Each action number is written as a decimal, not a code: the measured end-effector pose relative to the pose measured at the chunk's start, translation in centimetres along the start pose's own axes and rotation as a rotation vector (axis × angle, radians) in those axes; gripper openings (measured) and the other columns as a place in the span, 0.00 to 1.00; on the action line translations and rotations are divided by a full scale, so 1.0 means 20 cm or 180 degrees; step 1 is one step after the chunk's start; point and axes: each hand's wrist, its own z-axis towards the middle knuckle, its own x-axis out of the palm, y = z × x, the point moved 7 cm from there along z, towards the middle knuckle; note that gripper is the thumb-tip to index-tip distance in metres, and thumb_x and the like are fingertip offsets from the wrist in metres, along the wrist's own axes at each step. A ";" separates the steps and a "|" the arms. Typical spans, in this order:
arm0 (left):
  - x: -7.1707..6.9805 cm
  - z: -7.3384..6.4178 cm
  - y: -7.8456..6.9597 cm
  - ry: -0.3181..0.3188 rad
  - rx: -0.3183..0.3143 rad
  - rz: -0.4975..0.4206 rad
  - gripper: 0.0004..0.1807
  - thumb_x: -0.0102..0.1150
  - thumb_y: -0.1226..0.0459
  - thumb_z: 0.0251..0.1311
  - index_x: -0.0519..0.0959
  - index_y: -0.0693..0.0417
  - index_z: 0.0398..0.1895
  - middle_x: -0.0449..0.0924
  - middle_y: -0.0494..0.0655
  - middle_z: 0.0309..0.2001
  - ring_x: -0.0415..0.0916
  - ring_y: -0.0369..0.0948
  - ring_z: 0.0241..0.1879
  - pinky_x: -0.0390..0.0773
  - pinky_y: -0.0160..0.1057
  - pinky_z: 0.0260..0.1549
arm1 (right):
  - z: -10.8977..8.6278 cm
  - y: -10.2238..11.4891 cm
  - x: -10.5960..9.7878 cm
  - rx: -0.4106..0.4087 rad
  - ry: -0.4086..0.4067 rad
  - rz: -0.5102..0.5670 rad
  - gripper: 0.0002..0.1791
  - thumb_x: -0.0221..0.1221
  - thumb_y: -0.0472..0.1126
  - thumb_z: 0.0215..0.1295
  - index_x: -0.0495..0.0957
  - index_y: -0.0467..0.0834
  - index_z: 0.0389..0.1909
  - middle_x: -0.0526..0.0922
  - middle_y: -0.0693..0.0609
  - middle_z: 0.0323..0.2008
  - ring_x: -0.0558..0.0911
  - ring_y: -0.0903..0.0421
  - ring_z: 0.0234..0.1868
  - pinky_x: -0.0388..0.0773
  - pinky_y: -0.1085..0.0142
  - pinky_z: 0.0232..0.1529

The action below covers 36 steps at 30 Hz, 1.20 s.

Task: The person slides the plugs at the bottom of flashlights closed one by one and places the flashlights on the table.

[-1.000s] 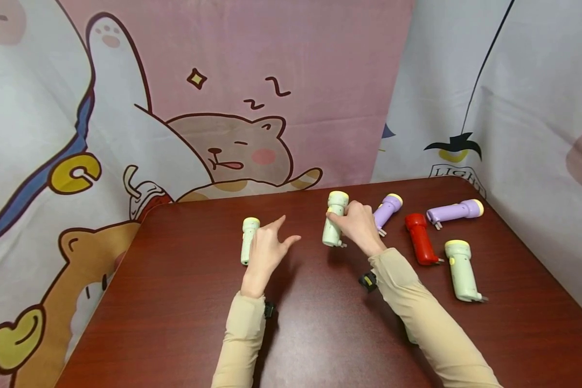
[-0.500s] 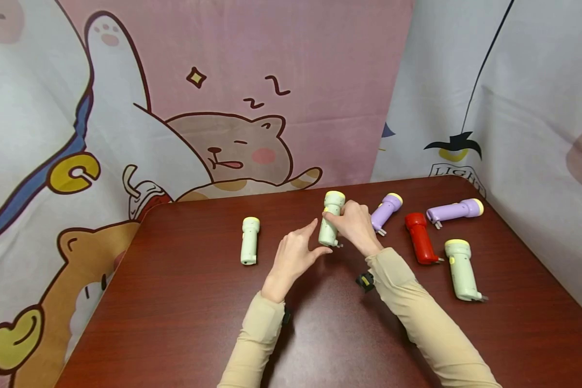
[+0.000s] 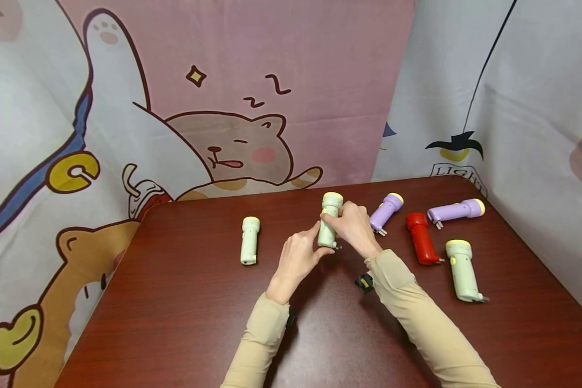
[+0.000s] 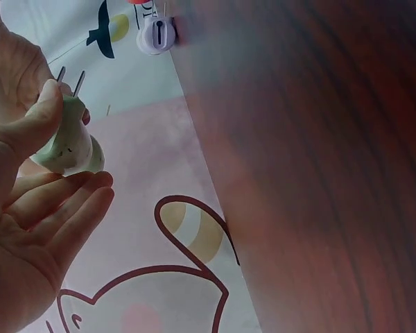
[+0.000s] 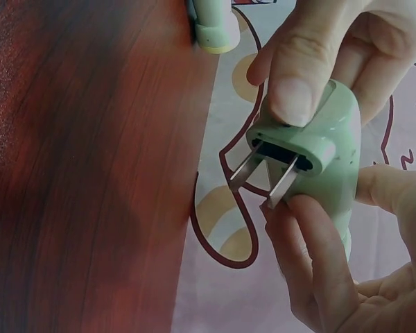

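A pale green flashlight (image 3: 327,233) with a yellow rim is held head-up over the far middle of the table. My right hand (image 3: 356,226) grips its body from the right, thumb near the yellow switch. From the left, my left hand (image 3: 297,261) holds the lower end, its thumb on the base beside the plug. Two metal prongs (image 5: 284,182) stick out of the base in the right wrist view. In the left wrist view, the left fingers (image 4: 80,208) lie along the flashlight's side. Another green flashlight (image 3: 249,241) lies to the left of both hands.
Right of the hands lie a purple flashlight (image 3: 386,212), a red flashlight (image 3: 421,238), a second purple flashlight (image 3: 456,210) and a green flashlight (image 3: 463,271). They rest on a dark red-brown table (image 3: 174,312). A cartoon-printed cloth (image 3: 339,81) hangs behind the table.
My left hand has moved right, away from beside the left green flashlight, and has taken hold of the held flashlight's lower end. The right hand has shifted slightly left with it.
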 end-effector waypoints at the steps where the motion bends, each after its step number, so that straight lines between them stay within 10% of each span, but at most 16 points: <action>1: 0.00 0.00 0.00 0.0006 0.0007 0.0007 0.38 0.71 0.50 0.44 0.74 0.57 0.59 0.85 0.51 0.31 0.83 0.45 0.27 0.78 0.39 0.22 | 0.00 0.00 0.00 0.0001 0.0001 0.0001 0.22 0.61 0.54 0.54 0.73 0.42 0.13 0.73 0.54 0.11 0.77 0.56 0.17 0.68 0.68 0.16; 36: -0.04 -0.01 -0.02 -0.0129 0.0229 0.0031 0.35 0.73 0.55 0.45 0.75 0.63 0.56 0.84 0.51 0.25 0.80 0.44 0.21 0.76 0.38 0.20 | -0.03 0.03 0.00 -0.0104 -0.0073 0.0078 0.21 0.62 0.54 0.55 0.73 0.40 0.20 0.73 0.52 0.16 0.73 0.56 0.21 0.67 0.68 0.19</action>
